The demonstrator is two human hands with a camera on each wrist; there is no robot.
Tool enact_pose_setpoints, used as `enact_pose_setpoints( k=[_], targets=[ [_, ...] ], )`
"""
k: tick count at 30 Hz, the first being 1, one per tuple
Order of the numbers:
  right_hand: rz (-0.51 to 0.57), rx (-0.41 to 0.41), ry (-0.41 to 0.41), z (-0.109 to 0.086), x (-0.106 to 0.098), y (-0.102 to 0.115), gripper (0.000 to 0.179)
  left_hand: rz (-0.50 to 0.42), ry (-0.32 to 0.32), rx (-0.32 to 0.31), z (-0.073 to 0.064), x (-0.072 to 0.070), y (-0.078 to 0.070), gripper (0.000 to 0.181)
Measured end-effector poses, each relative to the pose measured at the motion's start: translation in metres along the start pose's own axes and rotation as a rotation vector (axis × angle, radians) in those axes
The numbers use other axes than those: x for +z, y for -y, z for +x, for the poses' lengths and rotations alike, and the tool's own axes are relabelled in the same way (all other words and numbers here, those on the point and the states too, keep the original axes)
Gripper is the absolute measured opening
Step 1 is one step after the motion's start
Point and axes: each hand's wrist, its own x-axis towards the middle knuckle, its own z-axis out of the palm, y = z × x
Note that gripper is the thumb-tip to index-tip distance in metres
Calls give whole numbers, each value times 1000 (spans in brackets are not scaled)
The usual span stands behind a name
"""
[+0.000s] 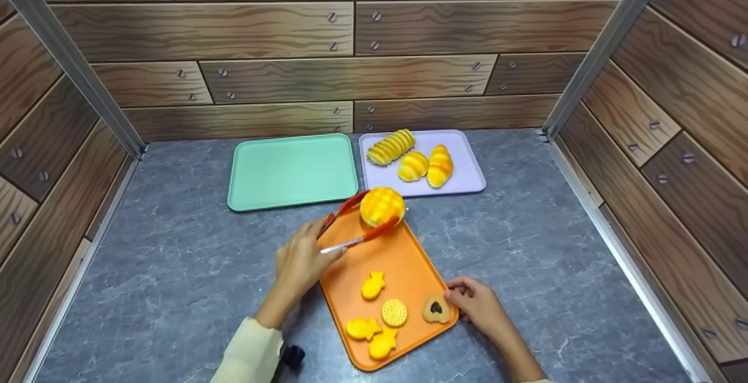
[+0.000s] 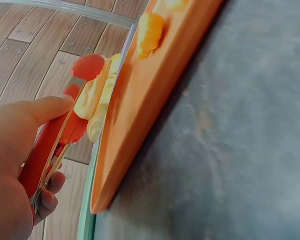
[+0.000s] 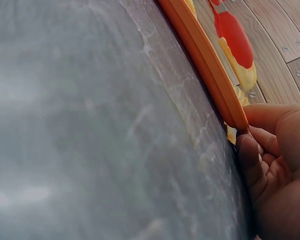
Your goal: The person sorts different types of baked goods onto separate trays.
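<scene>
My left hand (image 1: 304, 257) grips a pair of tongs (image 1: 377, 231) with red tips and red handle. Between the tips sits a round, yellow-orange bun (image 1: 381, 204) with a criss-cross top, over the far end of the orange tray (image 1: 403, 266). In the left wrist view the tongs (image 2: 88, 68) hold the bun (image 2: 91, 97) above the tray surface. My right hand (image 1: 476, 307) pinches the tray's near right rim, thumb and index finger at its edge in the right wrist view. On the tray lie yellow fish-shaped biscuits (image 1: 373, 286), a round biscuit (image 1: 394, 313) and a heart-centred cookie (image 1: 436, 310).
Behind the orange tray lie a bare green tray (image 1: 292, 172) and, to its right, a lilac tray (image 1: 467, 166) bearing a ridged bread roll (image 1: 391, 147) and two croissant-like breads (image 1: 440, 166). Wood-patterned walls (image 1: 350, 79) enclose the grey tabletop (image 1: 555, 242) on three sides.
</scene>
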Motion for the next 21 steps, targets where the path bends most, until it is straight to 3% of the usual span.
enact_pose_setpoints(
  k=[7, 21],
  targets=[
    [2, -9, 5, 0, 0, 0, 25, 20, -35, 27, 22, 7, -5, 68],
    [6, -25, 12, 0, -2, 0, 25, 81, 23, -14, 61, 18, -11, 66]
  ],
)
